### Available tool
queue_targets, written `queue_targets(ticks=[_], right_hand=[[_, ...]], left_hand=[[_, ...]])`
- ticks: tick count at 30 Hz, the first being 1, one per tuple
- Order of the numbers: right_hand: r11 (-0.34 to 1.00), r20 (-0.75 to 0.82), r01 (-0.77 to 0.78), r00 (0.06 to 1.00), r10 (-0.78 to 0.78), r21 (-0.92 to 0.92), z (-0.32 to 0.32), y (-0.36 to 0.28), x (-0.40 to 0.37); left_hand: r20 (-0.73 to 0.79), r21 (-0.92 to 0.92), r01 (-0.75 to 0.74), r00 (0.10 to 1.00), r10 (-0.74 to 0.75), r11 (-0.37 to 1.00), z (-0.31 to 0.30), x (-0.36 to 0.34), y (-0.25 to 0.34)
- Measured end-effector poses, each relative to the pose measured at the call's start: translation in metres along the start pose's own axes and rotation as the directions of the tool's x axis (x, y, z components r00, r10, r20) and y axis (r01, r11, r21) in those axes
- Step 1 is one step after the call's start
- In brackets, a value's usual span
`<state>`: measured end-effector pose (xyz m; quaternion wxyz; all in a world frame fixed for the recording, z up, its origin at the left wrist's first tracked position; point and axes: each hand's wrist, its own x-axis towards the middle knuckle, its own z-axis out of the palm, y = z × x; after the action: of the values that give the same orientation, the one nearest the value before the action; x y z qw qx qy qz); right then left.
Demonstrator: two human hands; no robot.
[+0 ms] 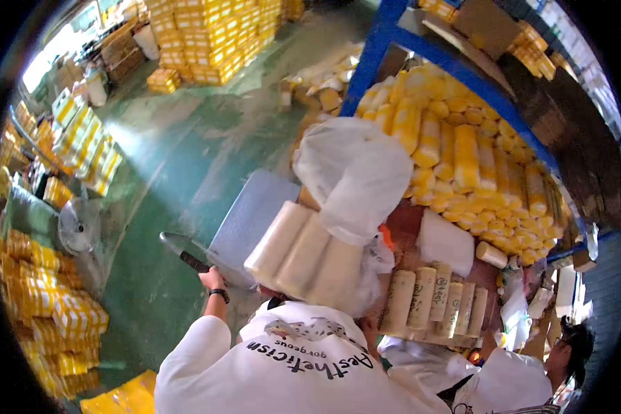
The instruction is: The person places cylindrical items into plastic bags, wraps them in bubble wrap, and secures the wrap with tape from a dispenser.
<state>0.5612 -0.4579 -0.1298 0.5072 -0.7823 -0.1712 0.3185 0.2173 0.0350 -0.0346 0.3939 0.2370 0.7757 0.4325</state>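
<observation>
My left hand [212,278], with a black band at the wrist, is wrapped round the black grip of a curved metal bar [176,241]. A light grey-blue panel [255,207] lies beside the bar. In front of my chest are several cream-coloured rolls [297,248], side by side. Clear plastic film [372,276] hangs at their right end. A bit of my right hand or forearm [370,328] shows beside the film; its fingers are hidden. Beyond the rolls is a bulging white bag [352,172].
Shorter rolls with dark writing [421,300] lie to the right, near another person [510,379] in white. Many yellow-and-white rolls [462,159] fill a blue-framed rack [376,52]. Yellow stacks [214,41] stand at the back and left [62,310], beside a fan [78,224].
</observation>
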Motion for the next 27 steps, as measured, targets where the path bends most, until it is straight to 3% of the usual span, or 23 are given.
queue_targets(ticks=[2, 4, 5, 8, 9, 10, 12, 15, 17, 18, 19, 22, 24, 27], right_hand=[[0.932, -0.167, 0.037, 0.98, -0.103, -0.36, 0.006, -0.04, -0.019], [0.933, -0.349, -0.194, 0.934, 0.08, -0.304, 0.011, -0.025, -0.003], [0.931, -0.263, -0.321, 0.926, 0.27, -0.174, 0.008, -0.018, 0.005], [0.928, -0.331, -0.325, 0.909, 0.254, -0.18, 0.01, -0.043, 0.005], [0.938, -0.239, -0.316, 0.93, 0.278, -0.14, 0.003, 0.02, 0.025], [0.909, -0.253, -0.311, 0.937, 0.243, -0.279, 0.007, 0.014, 0.028], [0.897, -0.265, -0.296, 0.94, 0.214, -0.328, 0.006, 0.021, 0.032], [0.864, -0.263, -0.246, 0.955, 0.138, -0.44, 0.001, 0.054, 0.039], [0.805, -0.246, -0.186, 0.968, 0.051, -0.564, -0.004, 0.091, 0.051], [0.906, -0.309, -0.277, 0.935, 0.177, -0.32, -0.001, 0.077, 0.045], [0.908, -0.127, -0.418, 0.899, 0.42, 0.042, -0.003, 0.062, 0.046], [0.972, -0.301, -0.113, 0.953, 0.047, -0.206, 0.008, -0.022, 0.021], [0.862, -0.405, -0.038, 0.892, -0.199, -0.506, 0.025, -0.14, 0.012], [0.903, -0.384, 0.087, 0.885, -0.265, -0.422, 0.032, -0.192, 0.04]], left_hand=[[0.109, -0.014, 0.028, 0.994, -0.026, 1.0, 0.006, 0.024, -0.016], [0.083, -0.044, 0.006, 0.997, -0.003, 0.999, 0.007, 0.005, 0.008], [0.097, -0.041, -0.023, 0.995, 0.027, 0.999, 0.007, 0.005, 0.011], [0.135, -0.043, -0.091, 0.986, 0.096, 0.995, 0.007, 0.022, 0.0], [0.152, -0.053, -0.089, 0.984, 0.096, 0.995, 0.008, 0.022, 0.003], [0.154, -0.007, -0.084, 0.984, 0.084, 0.996, 0.006, 0.012, 0.012], [0.032, 0.165, -0.149, 0.989, 0.146, 0.975, 0.014, 0.013, 0.014], [-0.059, 0.37, -0.322, 0.928, 0.368, 0.871, 0.017, -0.001, 0.026], [0.005, 0.56, -0.469, 0.826, 0.563, 0.683, 0.017, -0.008, 0.03], [0.051, 0.643, -0.521, 0.761, 0.647, 0.562, 0.011, -0.02, 0.042], [0.093, 0.604, -0.611, 0.691, 0.717, 0.511, 0.007, -0.033, 0.052], [0.313, 0.351, -0.893, 0.395, 0.864, 0.281, 0.017, -0.049, 0.072], [0.53, 0.155, -0.926, 0.372, 0.762, 0.344, 0.027, -0.102, 0.1], [0.71, -0.155, -0.966, 0.038, 0.703, 0.209, 0.054, -0.173, 0.1]])
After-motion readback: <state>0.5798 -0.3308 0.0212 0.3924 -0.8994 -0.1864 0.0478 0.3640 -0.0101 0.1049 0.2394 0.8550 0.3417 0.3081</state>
